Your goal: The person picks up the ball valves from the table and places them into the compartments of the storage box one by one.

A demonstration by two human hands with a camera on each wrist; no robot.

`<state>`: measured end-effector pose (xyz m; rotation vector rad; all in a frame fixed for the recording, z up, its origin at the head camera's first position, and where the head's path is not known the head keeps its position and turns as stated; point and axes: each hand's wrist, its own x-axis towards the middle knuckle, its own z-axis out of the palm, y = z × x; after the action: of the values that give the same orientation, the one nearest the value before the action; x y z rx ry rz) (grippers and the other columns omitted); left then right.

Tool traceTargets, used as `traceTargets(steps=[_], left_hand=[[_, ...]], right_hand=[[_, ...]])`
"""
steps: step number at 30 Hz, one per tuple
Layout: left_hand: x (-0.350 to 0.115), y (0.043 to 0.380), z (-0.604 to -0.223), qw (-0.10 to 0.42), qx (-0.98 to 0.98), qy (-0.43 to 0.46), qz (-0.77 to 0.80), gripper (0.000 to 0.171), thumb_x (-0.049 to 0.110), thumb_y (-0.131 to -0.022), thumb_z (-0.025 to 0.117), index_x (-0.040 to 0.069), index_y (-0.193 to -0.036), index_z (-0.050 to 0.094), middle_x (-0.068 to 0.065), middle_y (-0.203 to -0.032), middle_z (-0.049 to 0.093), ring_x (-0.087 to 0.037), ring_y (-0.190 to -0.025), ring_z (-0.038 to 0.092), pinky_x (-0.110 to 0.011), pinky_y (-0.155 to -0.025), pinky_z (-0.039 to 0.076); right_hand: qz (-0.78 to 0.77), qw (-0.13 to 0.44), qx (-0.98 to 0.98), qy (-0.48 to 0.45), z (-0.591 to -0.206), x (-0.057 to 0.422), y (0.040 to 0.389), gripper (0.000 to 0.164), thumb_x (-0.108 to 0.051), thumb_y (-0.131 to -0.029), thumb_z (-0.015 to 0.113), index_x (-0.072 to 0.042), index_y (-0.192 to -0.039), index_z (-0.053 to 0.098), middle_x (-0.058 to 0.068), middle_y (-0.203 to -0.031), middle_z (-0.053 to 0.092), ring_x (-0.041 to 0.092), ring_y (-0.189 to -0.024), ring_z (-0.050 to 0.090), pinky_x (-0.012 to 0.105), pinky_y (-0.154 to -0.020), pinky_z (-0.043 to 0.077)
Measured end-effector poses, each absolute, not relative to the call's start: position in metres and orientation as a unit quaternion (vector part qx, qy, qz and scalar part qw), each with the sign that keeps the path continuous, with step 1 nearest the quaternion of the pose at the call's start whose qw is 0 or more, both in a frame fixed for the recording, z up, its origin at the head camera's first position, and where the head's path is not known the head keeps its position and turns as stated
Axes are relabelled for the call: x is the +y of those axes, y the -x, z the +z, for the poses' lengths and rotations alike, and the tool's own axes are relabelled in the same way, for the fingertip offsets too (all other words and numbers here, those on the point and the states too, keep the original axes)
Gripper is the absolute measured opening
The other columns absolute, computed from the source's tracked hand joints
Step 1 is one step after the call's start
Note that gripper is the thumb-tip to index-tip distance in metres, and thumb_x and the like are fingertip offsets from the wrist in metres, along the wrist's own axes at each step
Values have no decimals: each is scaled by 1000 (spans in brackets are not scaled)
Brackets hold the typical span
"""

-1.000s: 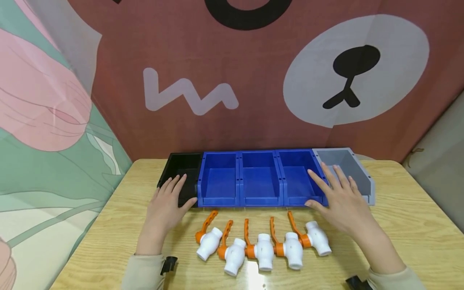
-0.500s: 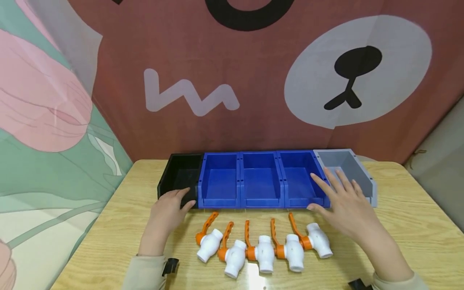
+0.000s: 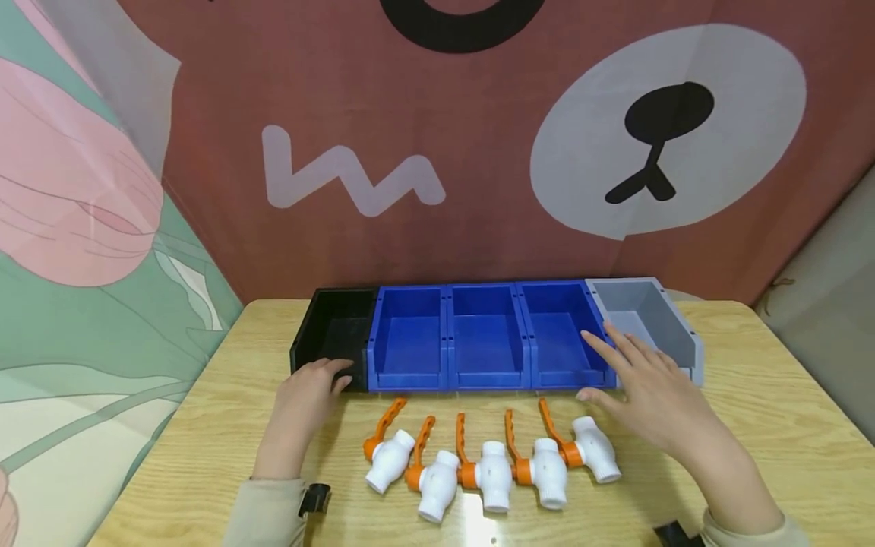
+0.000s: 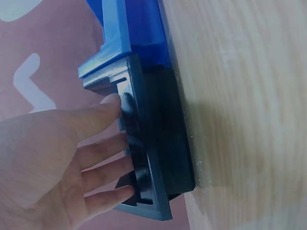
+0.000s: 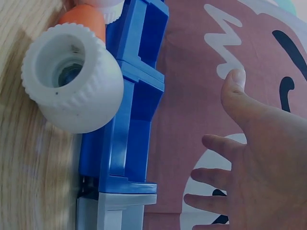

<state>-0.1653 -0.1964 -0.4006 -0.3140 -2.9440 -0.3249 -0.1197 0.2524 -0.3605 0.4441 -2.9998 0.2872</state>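
Note:
My left hand (image 3: pixel 307 395) is at the front of the black bin (image 3: pixel 333 327), at the left end of a row. In the left wrist view, its fingers (image 4: pixel 108 172) are fairly straight and reach to the bin's front lip (image 4: pixel 144 158); the thumb lies near the same lip. My right hand (image 3: pixel 649 391) hovers with spread fingers before the rightmost blue bin (image 3: pixel 563 334) and the grey bin (image 3: pixel 645 315). Nothing is in it. Several white ball valves with orange handles, such as this valve (image 3: pixel 494 475), lie in front of the bins.
Two more blue bins, the left one (image 3: pixel 410 342) and the middle one (image 3: pixel 484 342), stand side by side in the row. All rest on a wooden table (image 3: pixel 184 456). Behind it hangs a printed brown cloth (image 3: pixel 478 228).
My left hand's fingers have drawn back from over the black bin and come down at its front lip. The right hand has hardly moved. The valves lie as before.

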Motion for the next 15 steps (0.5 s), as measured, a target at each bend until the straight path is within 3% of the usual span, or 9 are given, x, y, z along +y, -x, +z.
traceTargets(steps=[8, 15], left_hand=[[-198, 168, -399, 78, -985, 107, -115, 21, 19, -94, 70, 7, -110, 73, -15, -105, 70, -36, -96, 66, -52, -80, 54], [-199, 171, -403, 74, -980, 108, -147, 14, 19, -92, 72, 8, -101, 72, -11, -99, 72, -33, -88, 67, -50, -77, 55]], right_hand=[[94, 27, -986, -137, -355, 252, 119, 80, -68, -94, 47, -19, -156, 33, 25, -153, 33, 58, -130, 37, 75, -100, 26], [128, 0, -982, -140, -353, 252, 113, 87, -74, -87, 49, -15, -151, 42, 25, -145, 46, 54, -125, 47, 69, -92, 40]])
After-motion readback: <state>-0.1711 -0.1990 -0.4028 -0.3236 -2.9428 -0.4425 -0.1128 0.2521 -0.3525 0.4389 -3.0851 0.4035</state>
